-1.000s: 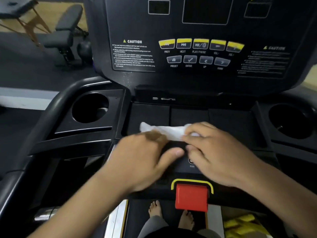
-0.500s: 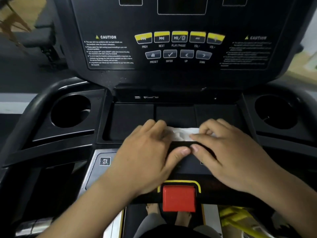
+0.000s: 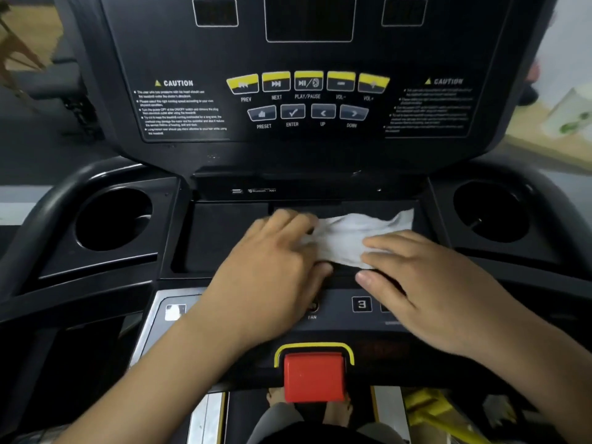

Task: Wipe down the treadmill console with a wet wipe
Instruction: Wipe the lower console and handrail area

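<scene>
The black treadmill console (image 3: 307,149) fills the view, with yellow and grey buttons on its upright panel. A crumpled white wet wipe (image 3: 349,235) lies spread in the shallow middle tray (image 3: 224,238) below that panel. My left hand (image 3: 272,264) rests on the wipe's left end, fingers laid over it and thumb at its lower edge. My right hand (image 3: 432,283) presses flat on the wipe's lower right part with straight fingers, the thumb just below the wipe. The wipe's upper right corner reaches the tray's right wall.
Round cup holders sit at the left (image 3: 113,219) and right (image 3: 490,213) of the tray. A red stop button (image 3: 314,376) in a yellow frame is near the front edge, with a FAN key and number keys above it. My bare feet stand on the belt below.
The hands have drawn apart and the wipe is now spread out to the right, with far more of it showing. The view has shifted slightly.
</scene>
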Tool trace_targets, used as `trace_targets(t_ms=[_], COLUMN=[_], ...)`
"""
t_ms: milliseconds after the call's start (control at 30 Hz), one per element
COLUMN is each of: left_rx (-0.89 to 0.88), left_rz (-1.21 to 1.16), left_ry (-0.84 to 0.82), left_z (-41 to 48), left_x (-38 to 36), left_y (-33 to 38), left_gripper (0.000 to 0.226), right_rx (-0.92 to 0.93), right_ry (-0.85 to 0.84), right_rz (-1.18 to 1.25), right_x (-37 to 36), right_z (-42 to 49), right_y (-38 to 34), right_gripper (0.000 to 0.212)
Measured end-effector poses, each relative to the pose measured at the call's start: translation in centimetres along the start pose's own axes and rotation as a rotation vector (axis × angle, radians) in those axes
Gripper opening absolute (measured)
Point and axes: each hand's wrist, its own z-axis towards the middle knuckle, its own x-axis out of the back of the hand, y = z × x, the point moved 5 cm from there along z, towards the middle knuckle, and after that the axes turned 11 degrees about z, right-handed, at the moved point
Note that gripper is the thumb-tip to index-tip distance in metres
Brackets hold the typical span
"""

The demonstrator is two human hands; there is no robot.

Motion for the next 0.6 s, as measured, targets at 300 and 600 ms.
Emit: trace_targets(t_ms=[300,600], left_rx=[-0.009,-0.115], left_rz=[-0.062,-0.054], left_ry=[-0.189,-0.229], left_z=[2.4,3.5], left_x=[-1.2,-1.9], left_y=[3.5,5.1], left_gripper=[0.089,0.091], right_rx=[-0.072,-0.106], right_ry=[-0.001,-0.136], right_rz=[-0.027,-0.298], right_x=[0.6,0.1], right_z=[-0.2,-1.4], right_y=[1.6,2.5], right_gripper=[0.069,0.079])
